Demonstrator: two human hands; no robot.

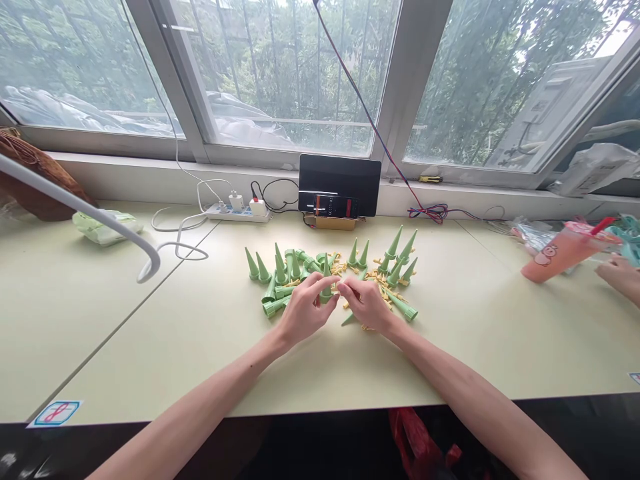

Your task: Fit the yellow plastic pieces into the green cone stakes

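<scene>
My left hand (304,310) is closed around a green plastic cone-shaped spike (326,288), held upright with its tip pointing up. My right hand (369,304) meets it at the fingertips, its fingers pinched together beside the spike. Whatever those fingers hold is too small and hidden to make out. More green spikes (280,267) stand and lie in a heap to the left. To the right stands a group of green spikes (395,250) with small yellow pieces at their bases. Loose small yellow plastic pieces (341,267) lie between and behind my hands.
A phone (336,206) leans on a cardboard box (335,223) before a dark screen (340,177). A power strip (235,212) with cables is at back left. A tilted drink cup (557,253) and another person's hand (620,275) are at the right. A white curved bar (100,210) crosses the left.
</scene>
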